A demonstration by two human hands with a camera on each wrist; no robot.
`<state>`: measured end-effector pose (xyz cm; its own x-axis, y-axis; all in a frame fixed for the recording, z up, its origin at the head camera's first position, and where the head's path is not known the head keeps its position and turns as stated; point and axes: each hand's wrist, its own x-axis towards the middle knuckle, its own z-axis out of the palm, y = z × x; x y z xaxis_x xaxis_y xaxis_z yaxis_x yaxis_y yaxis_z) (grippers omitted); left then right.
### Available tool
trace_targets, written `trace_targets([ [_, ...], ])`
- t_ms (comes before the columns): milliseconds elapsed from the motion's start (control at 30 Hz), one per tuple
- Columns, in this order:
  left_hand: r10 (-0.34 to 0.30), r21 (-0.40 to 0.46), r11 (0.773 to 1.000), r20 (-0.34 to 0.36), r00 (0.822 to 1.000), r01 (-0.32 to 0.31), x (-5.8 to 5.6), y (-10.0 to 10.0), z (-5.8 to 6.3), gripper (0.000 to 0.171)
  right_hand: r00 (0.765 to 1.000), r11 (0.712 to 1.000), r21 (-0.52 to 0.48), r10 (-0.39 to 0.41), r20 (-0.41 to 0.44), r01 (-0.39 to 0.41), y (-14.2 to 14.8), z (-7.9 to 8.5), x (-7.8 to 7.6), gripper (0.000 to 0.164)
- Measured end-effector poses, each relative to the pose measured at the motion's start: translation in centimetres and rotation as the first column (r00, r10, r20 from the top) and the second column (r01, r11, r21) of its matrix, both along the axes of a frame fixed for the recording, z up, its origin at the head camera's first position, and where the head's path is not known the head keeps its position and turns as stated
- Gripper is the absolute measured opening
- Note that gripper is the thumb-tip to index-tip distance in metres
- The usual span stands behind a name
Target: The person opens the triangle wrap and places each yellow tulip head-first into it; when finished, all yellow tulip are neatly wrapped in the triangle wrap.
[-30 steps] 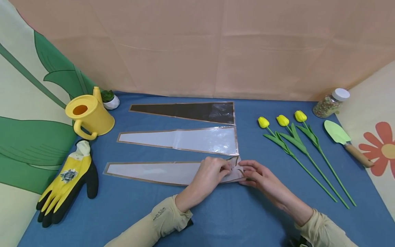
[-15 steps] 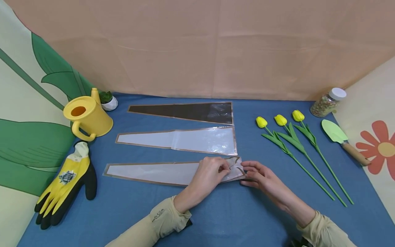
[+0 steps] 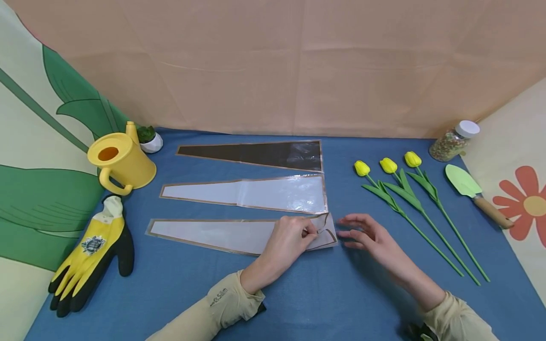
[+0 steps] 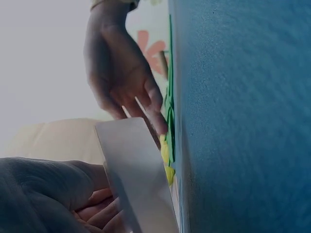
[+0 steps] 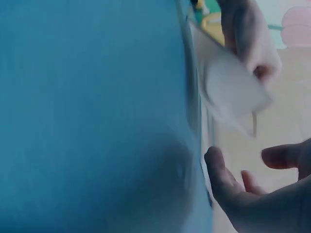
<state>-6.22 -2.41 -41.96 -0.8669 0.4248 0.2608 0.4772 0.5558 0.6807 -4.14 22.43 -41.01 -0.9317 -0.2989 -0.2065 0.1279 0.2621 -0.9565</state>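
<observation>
My left hand (image 3: pixel 287 237) pinches the wide right end of the nearest flower sleeve (image 3: pixel 204 233), a long tapering white one with a brown border. That end bulges up off the blue cloth, its edge curled, in the right wrist view (image 5: pixel 228 85). Just right of the sleeve's mouth, my right hand (image 3: pixel 373 241) holds nothing, its fingers spread and loosely bent. Thumb and fingers stand apart in the right wrist view. Behind lie a second white sleeve (image 3: pixel 281 193) and a black sleeve (image 3: pixel 264 155), both flat with wide ends to the right.
Three yellow tulips (image 3: pixel 420 208) lie to the right, beside a green trowel (image 3: pixel 462 180) and a lidded jar (image 3: pixel 448 146). On the left stand a yellow watering can (image 3: pixel 130 163) and a small potted plant (image 3: pixel 151 143), with a yellow-black glove (image 3: pixel 87 246) in front.
My right hand has let go of the sleeve's edge and drawn slightly right. The sleeve's near edge and left tip have shifted a little; my left hand keeps its pinch.
</observation>
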Motion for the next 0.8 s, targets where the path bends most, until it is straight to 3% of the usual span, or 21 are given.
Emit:
trace_targets([
  [100,-0.003,-0.005,1.0,0.001,1.0,0.003,0.0,0.0,0.0,0.008,0.976,0.971,0.237,0.019,-0.219,0.035,1.7,0.5,-1.0,0.032],
  [200,-0.002,-0.015,1.0,0.009,1.0,0.002,-0.1,0.0,-0.1,0.008,0.909,0.867,0.468,0.044,-0.414,0.171,4.2,1.1,-2.3,0.025],
  [300,0.001,-0.025,1.0,0.013,1.0,-0.001,-0.1,0.0,-0.1,0.008,0.869,0.775,0.568,0.048,-0.492,0.278,6.9,1.3,-3.2,0.022],
  [367,0.0,-0.024,1.0,0.015,1.0,0.001,0.0,0.0,-0.1,0.009,0.874,0.742,0.601,0.044,-0.485,0.297,8.4,1.2,-3.6,0.024],
  [500,-0.004,-0.023,1.0,0.014,1.0,0.005,0.0,0.1,-0.2,0.01,0.907,0.704,0.652,0.028,-0.42,0.28,10.6,0.7,-3.8,0.03],
  [633,-0.004,-0.025,1.0,0.01,1.0,0.005,-0.1,0.1,-0.2,0.01,0.926,0.686,0.68,0.021,-0.376,0.26,11.7,0.3,-4.0,0.033],
  [800,-0.005,-0.026,1.0,0.012,1.0,0.005,-0.1,0.1,-0.2,0.01,0.947,0.685,0.698,0.033,-0.319,0.211,12.2,-0.1,-4.4,0.033],
])
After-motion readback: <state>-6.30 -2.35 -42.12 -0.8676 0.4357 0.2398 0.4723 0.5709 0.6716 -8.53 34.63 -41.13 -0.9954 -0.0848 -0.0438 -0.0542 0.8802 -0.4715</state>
